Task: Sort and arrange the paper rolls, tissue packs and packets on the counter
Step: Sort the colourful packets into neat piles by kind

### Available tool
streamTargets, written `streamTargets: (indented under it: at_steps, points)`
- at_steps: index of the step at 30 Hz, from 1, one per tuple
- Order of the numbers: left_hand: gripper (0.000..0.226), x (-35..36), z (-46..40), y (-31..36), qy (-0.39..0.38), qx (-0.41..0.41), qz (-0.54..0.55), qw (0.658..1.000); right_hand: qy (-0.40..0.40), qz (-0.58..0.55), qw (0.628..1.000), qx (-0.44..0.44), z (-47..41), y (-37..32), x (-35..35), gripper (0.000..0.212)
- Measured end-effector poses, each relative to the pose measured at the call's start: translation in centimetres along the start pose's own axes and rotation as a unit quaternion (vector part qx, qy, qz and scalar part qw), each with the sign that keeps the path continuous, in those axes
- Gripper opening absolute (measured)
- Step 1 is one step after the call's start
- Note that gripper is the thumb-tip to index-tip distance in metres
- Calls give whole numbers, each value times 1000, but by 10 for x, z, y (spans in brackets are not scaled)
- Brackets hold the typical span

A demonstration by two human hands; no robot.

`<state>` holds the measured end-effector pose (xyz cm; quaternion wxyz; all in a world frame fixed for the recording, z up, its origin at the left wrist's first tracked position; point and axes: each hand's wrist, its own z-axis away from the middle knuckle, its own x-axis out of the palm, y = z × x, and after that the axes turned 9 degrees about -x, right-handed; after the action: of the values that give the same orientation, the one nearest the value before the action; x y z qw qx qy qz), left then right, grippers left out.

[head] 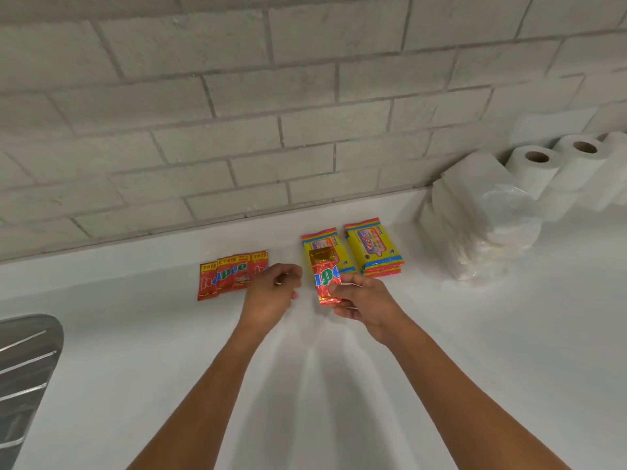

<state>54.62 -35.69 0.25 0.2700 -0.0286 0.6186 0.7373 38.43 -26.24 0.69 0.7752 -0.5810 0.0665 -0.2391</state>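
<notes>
Nearest the camera, two bare forearms are seen reaching forward over the white worktop [339, 385], and a ribbed metal draining surface [23, 368] is cut off by the left edge. Further out, a red foil sachet [326, 278] is held upright above the worktop by the right hand [361, 301]; its lower part is pinched between thumb and fingers, so this grip is clenched on the sachet. Just to the left, the left hand [271, 293] is held with its fingers loosely curled, and nothing can be made out in its grip; the right end of a row of red sachets [230, 274] is partly covered by it. These sachets are laid flat and overlapping on the worktop. Behind the held sachet, two stacks of yellow packets [373, 247] are set side by side, the left stack partly hidden by the sachet. Further right, a heap of white tissue packs [475, 218] in clear wrap is piled near the wall. Beyond it, white paper rolls [543, 167] are lined up, cardboard cores showing. Behind everything, a wall of pale brick-shaped tiles [237, 96] is seen.
</notes>
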Motion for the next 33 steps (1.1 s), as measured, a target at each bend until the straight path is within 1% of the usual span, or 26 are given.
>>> streamTargets:
  at_steps: [3, 6, 10, 14, 18, 21, 23, 26, 31, 33]
  points:
    - [14, 8, 17, 3, -12, -2, 43, 999, -34, -8, 999, -14, 5, -2, 10, 27]
    - [15, 12, 26, 3, -4, -3, 57, 998, -65, -7, 997, -29, 10, -3, 17, 26]
    - [13, 8, 27, 2, 15, -16, 67, 997, -77, 13, 997, -25, 12, 0, 21, 27]
    - [12, -2, 12, 2, 43, -30, 42, 998, -76, 35, 996, 7, 16, 7, 14, 29]
    - [10, -13, -20, 0, 73, -69, 0, 995, -88, 66, 993, 36, 23, 21, -1, 31]
    - [16, -20, -44, -5, 76, -90, -11, 993, -88, 75, 992, 47, 28, 32, -13, 29]
    - [8, -23, -58, -8, 63, -104, -10, 993, -84, 81, 992, 52, 31, 37, -21, 27]
    - [24, -22, -74, -7, 66, -113, -25, 991, -72, 87, 992, 57, 31, 40, -32, 24]
    - [31, -17, -98, -13, 85, -138, -53, 985, -55, 90, 993, 54, 29, 41, -43, 20]
    - [33, -14, -107, -17, 96, -144, -80, 982, -46, 94, 993, 58, 26, 41, -47, 19]
